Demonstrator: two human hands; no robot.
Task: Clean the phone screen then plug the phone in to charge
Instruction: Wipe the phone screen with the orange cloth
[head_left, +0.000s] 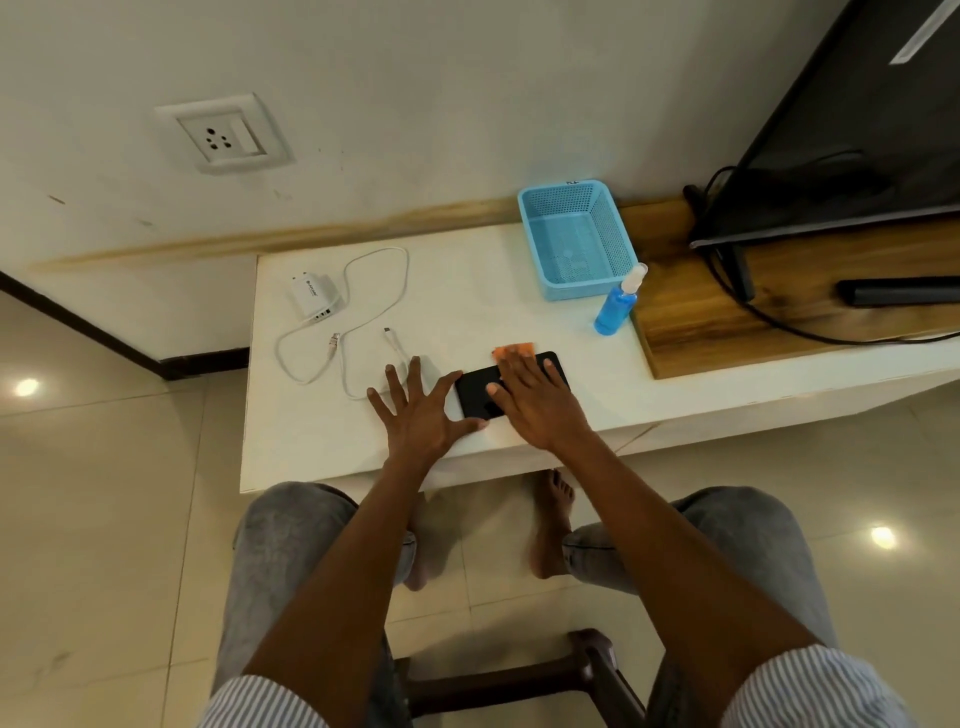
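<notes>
A home living room; television (852, 119) on wooden stand (727, 306); tiled floor (104, 493).

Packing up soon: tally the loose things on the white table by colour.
Blue: 2, basket, spray bottle
White: 2, charger, cable
Black: 1, phone
Orange: 1, cloth
Total: 6

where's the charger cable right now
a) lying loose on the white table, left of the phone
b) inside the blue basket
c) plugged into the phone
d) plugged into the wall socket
a: the charger cable lies loose on the white table, left of the phone, both ends free.
</notes>
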